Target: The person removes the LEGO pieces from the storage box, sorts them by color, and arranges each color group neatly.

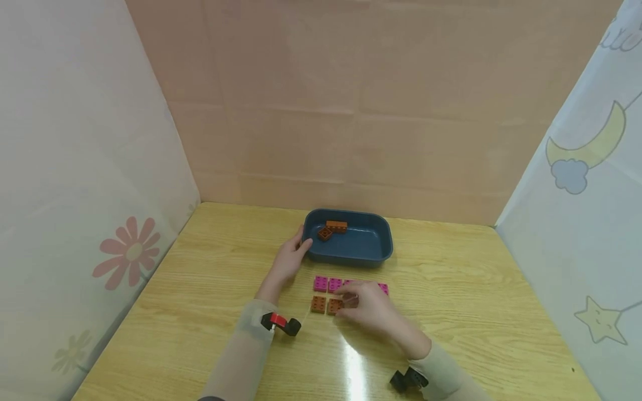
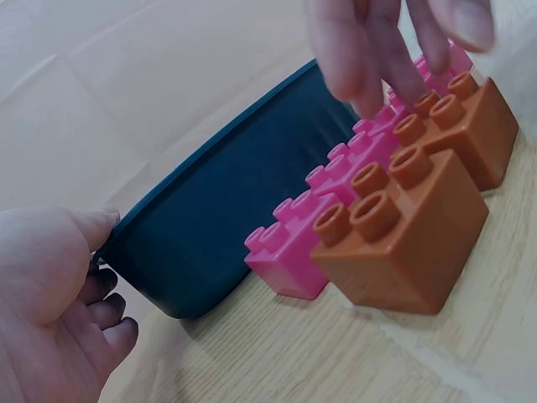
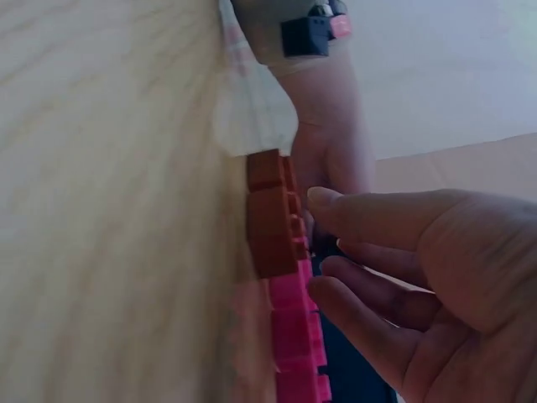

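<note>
My left hand (image 1: 288, 260) holds the left end of a dark blue plastic tub (image 1: 348, 260). In the left wrist view its thumb lies over the rim, fingers curled outside below. Two orange-brown toy bricks (image 1: 336, 226) lie inside the tub. In front of it runs a row of pink toy bricks (image 1: 320, 284), partly hidden behind my right hand (image 1: 373, 305). Nearer me stand two orange-brown bricks (image 1: 318, 304) side by side, studs up. The right hand hovers by the right-hand one (image 2: 470, 126), thumb and fingers spread apart, nothing between them in the right wrist view.
The wooden table (image 1: 241, 239) meets a peach cloth wall (image 1: 351, 139) just behind the tub. Printed white cloth walls (image 1: 567, 234) flank the table on both sides. Both wrists wear small black cameras (image 1: 292, 327).
</note>
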`<control>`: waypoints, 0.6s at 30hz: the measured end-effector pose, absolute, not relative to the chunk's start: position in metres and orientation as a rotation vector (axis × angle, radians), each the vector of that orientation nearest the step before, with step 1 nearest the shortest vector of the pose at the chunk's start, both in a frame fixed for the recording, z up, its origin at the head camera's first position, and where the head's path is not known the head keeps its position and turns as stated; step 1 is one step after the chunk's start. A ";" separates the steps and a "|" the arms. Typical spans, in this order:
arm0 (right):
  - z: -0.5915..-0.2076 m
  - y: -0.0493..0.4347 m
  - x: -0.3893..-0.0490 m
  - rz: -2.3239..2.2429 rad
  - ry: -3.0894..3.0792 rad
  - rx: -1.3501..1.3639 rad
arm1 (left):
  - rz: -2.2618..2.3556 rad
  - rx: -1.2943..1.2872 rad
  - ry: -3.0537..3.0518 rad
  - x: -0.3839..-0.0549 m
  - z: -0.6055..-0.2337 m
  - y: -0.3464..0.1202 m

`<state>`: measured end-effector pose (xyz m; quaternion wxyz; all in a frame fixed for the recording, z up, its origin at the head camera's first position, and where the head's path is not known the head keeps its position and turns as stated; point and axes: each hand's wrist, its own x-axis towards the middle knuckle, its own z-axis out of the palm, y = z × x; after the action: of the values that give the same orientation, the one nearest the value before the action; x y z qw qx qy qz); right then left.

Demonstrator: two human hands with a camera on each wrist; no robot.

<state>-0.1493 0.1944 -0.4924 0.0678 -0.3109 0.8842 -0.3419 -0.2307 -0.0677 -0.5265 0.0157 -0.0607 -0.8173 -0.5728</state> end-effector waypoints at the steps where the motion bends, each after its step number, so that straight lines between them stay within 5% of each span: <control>1: -0.490 0.196 -0.151 -1.045 2.663 -0.928 | -1.783 -0.193 -2.540 -0.231 -0.526 -0.068; 18: -0.459 0.215 -0.252 -1.496 2.417 -0.645 | -1.811 -0.188 -2.520 -0.229 -0.525 -0.066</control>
<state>-0.2517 0.2152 -0.4595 0.1132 -0.2200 0.8238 -0.5101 -0.2293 -0.0656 -0.5252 0.0163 -0.0604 -0.8104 -0.5825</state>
